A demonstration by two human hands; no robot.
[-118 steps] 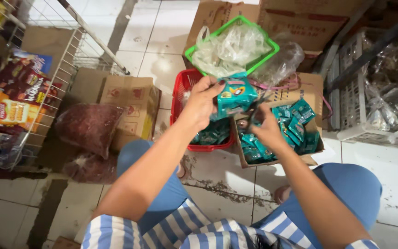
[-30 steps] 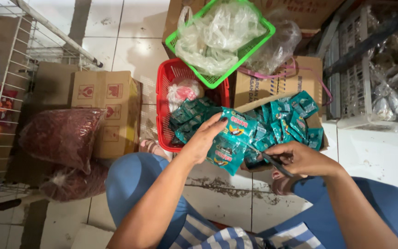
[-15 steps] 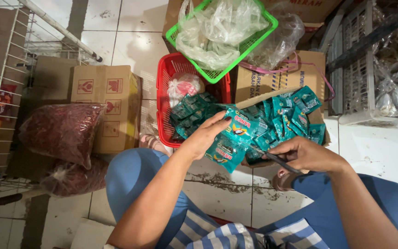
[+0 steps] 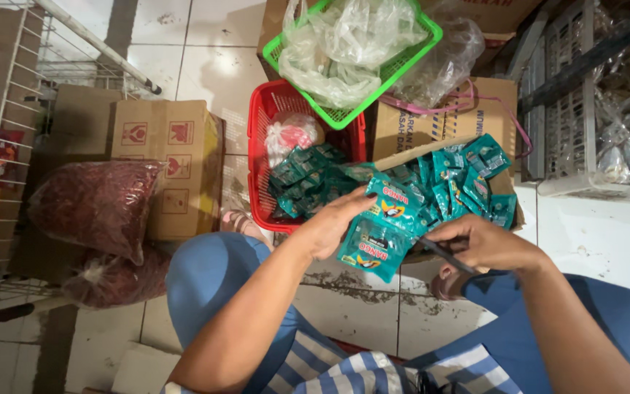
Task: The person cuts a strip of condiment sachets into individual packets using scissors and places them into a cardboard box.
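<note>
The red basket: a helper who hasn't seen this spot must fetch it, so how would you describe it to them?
On the tiled floor, in front of the seated person's knees, stand cardboard boxes and two plastic baskets. The red basket sits lower, partly under the green basket. Unlike the green one, stuffed with clear plastic bags, it holds teal sachets.

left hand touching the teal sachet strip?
Touching. The head view shows the left hand with its fingers closed on the teal sachet strip, no gap.
</note>
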